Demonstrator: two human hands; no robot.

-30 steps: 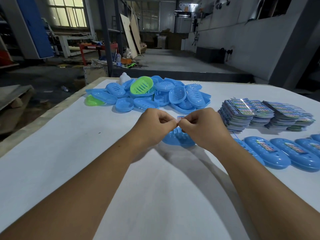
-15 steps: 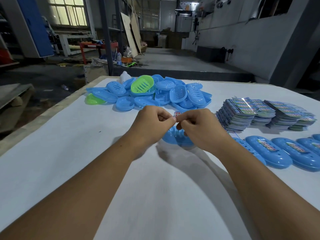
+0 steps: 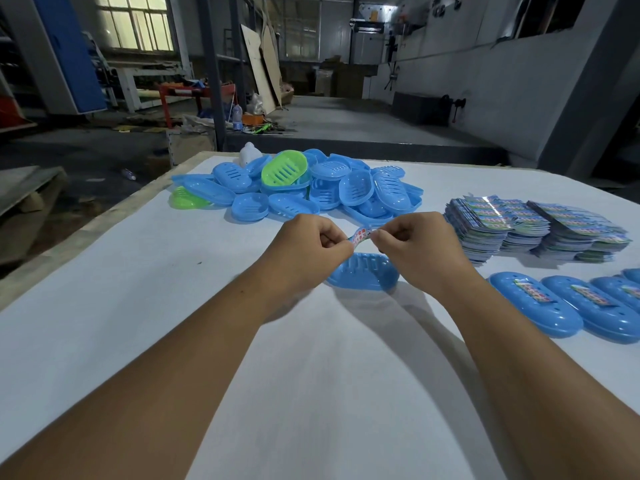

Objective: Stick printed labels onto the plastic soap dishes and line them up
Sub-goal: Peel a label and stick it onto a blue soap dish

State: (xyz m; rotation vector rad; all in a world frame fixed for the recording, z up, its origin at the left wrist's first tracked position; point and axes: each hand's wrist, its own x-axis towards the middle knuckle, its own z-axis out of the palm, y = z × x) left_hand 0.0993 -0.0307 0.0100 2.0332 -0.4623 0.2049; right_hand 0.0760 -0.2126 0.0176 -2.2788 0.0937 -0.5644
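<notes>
Above a blue soap dish (image 3: 367, 275) lying open side up on the white table (image 3: 138, 306), both hands hold one small printed label (image 3: 360, 235). My left hand (image 3: 308, 247) pinches its left end and my right hand (image 3: 415, 251) pinches its right end. The label stretches between my fingertips, clear of the dish. A heap of unlabelled blue and green soap dishes (image 3: 294, 188) lies at the far side. Several labelled blue dishes (image 3: 540, 306) stand side by side in a row at the right.
Stacks of printed labels (image 3: 533, 226) lie at the right, behind the row of labelled dishes. A white bottle (image 3: 250, 154) stands behind the heap. The table's left edge (image 3: 86, 230) is bare wood, with workshop floor beyond.
My hands have drawn apart, and the label that was hidden between my fingertips now shows stretched between them. The dish beneath has come more into view.
</notes>
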